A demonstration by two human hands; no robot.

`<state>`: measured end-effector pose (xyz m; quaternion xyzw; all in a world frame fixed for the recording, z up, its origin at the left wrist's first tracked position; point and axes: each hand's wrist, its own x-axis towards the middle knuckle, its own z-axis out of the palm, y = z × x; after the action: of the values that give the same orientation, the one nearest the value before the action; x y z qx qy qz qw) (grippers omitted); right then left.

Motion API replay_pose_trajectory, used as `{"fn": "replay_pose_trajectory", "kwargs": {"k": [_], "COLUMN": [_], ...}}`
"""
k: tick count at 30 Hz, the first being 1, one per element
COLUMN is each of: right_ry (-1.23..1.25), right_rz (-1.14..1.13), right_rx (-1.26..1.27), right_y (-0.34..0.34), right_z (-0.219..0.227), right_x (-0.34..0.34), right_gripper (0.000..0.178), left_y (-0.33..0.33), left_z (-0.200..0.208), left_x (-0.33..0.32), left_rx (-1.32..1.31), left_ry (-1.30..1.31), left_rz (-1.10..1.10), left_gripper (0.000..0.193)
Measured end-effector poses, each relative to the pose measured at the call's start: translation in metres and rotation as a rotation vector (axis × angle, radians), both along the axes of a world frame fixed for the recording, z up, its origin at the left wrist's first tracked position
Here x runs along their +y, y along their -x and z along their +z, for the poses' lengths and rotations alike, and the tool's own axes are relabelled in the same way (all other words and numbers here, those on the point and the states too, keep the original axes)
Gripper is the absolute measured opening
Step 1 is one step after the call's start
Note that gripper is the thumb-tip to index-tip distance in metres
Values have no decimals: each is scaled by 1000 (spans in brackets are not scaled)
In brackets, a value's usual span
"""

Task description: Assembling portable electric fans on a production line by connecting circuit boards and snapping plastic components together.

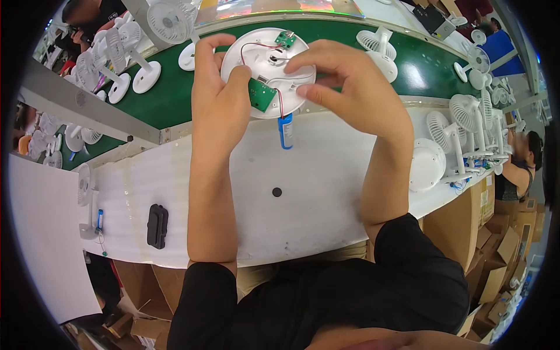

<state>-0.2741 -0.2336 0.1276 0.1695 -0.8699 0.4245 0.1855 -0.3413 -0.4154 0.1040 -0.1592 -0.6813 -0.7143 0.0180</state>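
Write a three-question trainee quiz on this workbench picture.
1. True or false: both hands hold the round white base.
2. What hangs from the base on wires? A) blue battery cell B) black block C) fan head
3. Fill in: the left hand pinches a green ____.
Key: 1 true: right hand too. 2 A, the battery cell. 3 circuit board.

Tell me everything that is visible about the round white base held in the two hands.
The round white base looks like plastic, its open inner side facing up. A small green board sits near its far edge, a larger one near its front; thin red and white wires cross it. A blue cylindrical cell hangs below. The left hand and right hand grip its sides above the white table.
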Motion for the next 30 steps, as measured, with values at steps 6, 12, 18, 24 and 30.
{"fn": "replay_pose_trajectory", "kwargs": {"k": [6,12,18,24,30], "right_ry": [-229,-142,-252,-145,-97], "right_rz": [-141,-166,-118,-159,-322], "right_rx": [413,38,77,146,164], "right_y": [5,-7,-21,-10,2], "right_z": [5,12,15,13,1], "right_x": [8,-2,19,17,-11], "right_gripper": [24,18,10,8,8], "left_y": [-3,-13,-17,-7,-7], "left_z": [-5,-8,-4,-12,-11], "left_x": [9,24,24,21,25], "left_rx": [147,285,254,244,248], "left_ry": [125,224,200,176,150], "left_rz": [-74,-100,-44,-60,-143], "left_gripper": [20,12,10,12,14]}}
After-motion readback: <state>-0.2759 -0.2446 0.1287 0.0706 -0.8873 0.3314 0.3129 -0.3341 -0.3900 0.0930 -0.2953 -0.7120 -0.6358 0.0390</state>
